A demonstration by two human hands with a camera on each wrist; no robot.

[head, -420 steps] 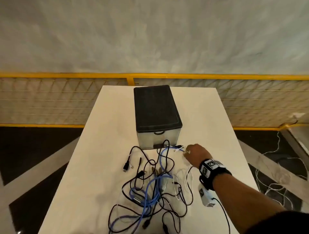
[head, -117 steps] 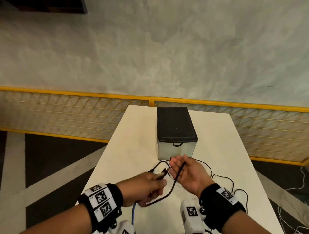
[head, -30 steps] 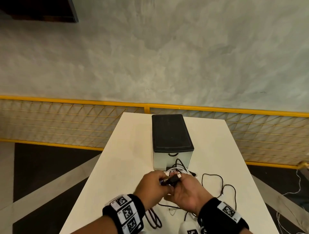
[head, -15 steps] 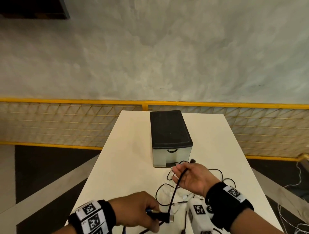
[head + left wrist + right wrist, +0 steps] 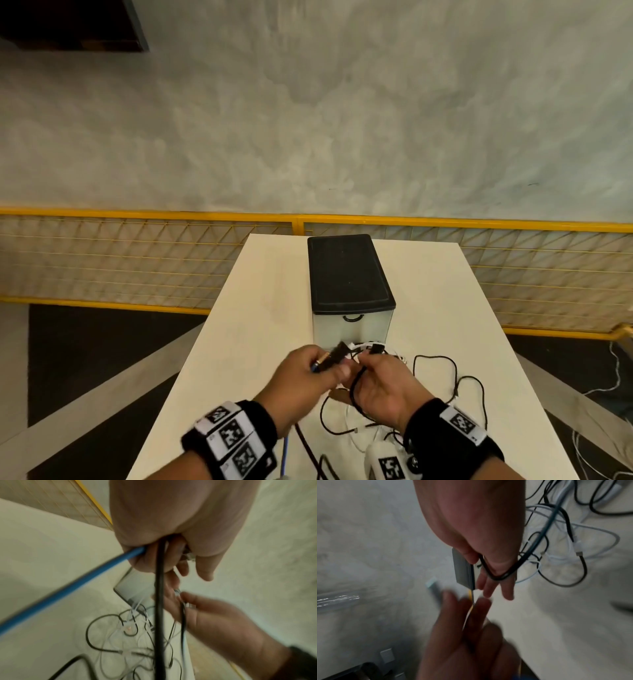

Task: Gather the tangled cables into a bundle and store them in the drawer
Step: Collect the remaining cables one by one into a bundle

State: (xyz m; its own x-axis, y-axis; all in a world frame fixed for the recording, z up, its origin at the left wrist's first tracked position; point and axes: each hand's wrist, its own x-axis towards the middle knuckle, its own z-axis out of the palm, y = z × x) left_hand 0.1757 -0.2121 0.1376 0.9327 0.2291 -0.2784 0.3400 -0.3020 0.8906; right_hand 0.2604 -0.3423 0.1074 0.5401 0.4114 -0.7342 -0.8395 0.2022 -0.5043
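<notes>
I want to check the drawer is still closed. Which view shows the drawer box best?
The head view: the whole drawer box shows, black top and pale front with its handle, the drawer shut. The left wrist view catches only a blurred corner behind the left hand. The right wrist view shows a sliver past the right hand.

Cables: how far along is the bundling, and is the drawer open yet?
Partly gathered. The left hand grips a blue cable and a thick black cable; the right hand holds a black loop. Loose cables lie on the table. The drawer looks closed: collecting, opening and stowing are left.
</notes>
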